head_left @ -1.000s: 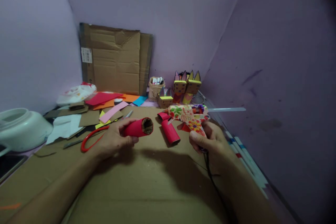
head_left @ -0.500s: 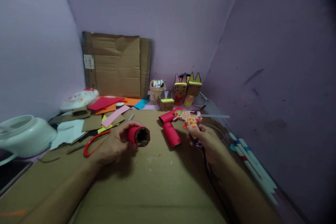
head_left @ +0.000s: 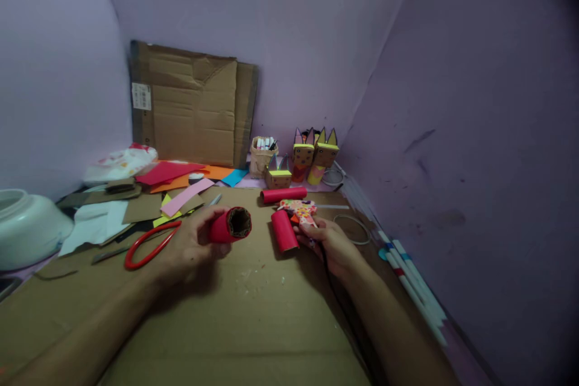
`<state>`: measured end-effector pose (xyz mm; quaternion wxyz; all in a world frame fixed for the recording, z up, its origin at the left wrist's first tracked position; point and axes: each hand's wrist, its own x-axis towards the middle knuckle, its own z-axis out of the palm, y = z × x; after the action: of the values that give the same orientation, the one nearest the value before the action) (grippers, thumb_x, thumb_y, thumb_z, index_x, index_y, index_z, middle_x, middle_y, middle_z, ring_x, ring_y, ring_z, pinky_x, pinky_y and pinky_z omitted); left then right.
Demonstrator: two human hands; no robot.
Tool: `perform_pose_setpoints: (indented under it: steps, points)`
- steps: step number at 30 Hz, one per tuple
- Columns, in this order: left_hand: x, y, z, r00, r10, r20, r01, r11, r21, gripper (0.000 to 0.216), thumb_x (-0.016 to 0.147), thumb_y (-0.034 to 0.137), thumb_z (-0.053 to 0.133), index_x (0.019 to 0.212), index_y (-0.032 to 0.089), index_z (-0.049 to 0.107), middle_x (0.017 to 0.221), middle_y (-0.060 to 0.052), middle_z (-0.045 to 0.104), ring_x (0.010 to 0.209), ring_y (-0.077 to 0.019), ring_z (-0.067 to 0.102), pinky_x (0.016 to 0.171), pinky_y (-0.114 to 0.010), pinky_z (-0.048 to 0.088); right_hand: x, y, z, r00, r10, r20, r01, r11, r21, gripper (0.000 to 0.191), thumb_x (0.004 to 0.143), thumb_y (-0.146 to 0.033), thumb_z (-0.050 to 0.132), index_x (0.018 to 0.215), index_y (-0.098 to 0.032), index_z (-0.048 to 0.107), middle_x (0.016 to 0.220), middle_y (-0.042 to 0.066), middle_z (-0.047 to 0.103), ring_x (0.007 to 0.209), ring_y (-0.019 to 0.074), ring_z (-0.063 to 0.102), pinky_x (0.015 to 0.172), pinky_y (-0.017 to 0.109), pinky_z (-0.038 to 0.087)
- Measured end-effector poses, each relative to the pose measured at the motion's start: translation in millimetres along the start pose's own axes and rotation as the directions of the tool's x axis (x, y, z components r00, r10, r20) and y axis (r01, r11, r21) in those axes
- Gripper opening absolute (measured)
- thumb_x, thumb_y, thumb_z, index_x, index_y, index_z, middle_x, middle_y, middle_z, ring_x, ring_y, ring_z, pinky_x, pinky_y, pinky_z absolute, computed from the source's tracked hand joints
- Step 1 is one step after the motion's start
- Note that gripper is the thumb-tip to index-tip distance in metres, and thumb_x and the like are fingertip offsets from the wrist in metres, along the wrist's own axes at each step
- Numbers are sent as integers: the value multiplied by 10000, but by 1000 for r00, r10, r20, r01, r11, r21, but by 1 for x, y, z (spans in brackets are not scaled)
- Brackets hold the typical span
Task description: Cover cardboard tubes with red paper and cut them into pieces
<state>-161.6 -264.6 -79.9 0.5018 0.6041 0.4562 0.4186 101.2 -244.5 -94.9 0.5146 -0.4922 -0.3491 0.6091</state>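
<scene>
My left hand [head_left: 190,244] grips a red paper-covered cardboard tube [head_left: 230,226], its open end turned toward me. My right hand [head_left: 328,241] is closed around the handle of a flower-patterned glue gun [head_left: 299,211], held low at the cardboard mat [head_left: 253,313], its black cord trailing along my right forearm. A second red tube [head_left: 284,231] lies just left of the glue gun. A third, longer red tube [head_left: 283,195] lies farther back.
Red-handled scissors [head_left: 149,244], coloured paper sheets [head_left: 174,178] and a white bowl [head_left: 27,226] lie at left. Paper animal figures [head_left: 312,157], a small basket [head_left: 262,155] and a cardboard sheet [head_left: 194,105] stand by the back wall. Glue sticks [head_left: 409,283] lie along the right wall.
My right hand has lowered the glue gun from the air down to the mat beside the second red tube. My left hand has turned its tube's open end toward me.
</scene>
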Motion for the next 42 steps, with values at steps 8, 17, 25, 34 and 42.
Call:
perform_pose_setpoints:
  steps: [8, 17, 25, 34, 42]
  points:
    - [0, 9, -2, 995, 62, 78, -68, 995, 72, 543, 669, 378, 722, 1163, 207, 574, 1199, -84, 625, 1084, -294, 578, 819, -332, 499, 6, 3, 3, 994, -111, 5, 108, 953, -284, 130, 616, -266, 715, 680, -155, 690, 611, 30, 667, 590, 159, 636, 495, 227, 483]
    - [-1, 5, 16, 997, 57, 55, -57, 998, 10, 570, 674, 347, 739, 1177, 181, 529, 1209, -101, 633, 1142, -302, 568, 962, -397, 457, -33, -10, 20, 832, -553, -35, 438, 695, -570, 372, 672, -349, 704, 1016, -209, 674, 1080, 90, 655, 1005, 257, 573, 882, 404, 441]
    - [-34, -8, 64, 998, 15, -64, -3, 981, 196, 496, 699, 269, 705, 1138, 238, 476, 1069, -56, 666, 933, -266, 649, 782, -366, 518, -82, 20, 71, 904, -361, 228, 423, 833, -358, 624, 563, -260, 811, 1129, -247, 548, 1143, 67, 600, 943, 225, 608, 715, 301, 528]
    - [-31, -4, 69, 991, 130, 9, -126, 931, 343, 354, 700, 87, 514, 1023, 233, 522, 1021, -35, 623, 953, -227, 600, 818, -343, 470, -69, 28, 56, 652, -644, 400, 757, 519, -398, 325, 736, -127, 651, 1044, -224, 623, 1031, 43, 659, 999, 207, 595, 929, 358, 437]
    - [-27, 1, 62, 999, 18, 44, -29, 962, 272, 375, 715, 177, 630, 1083, 238, 588, 951, 1, 665, 904, -199, 625, 800, -291, 482, -62, 27, 54, 865, -420, 274, 487, 833, -262, 360, 689, -255, 704, 1041, -210, 642, 1085, 68, 670, 979, 226, 635, 826, 336, 523]
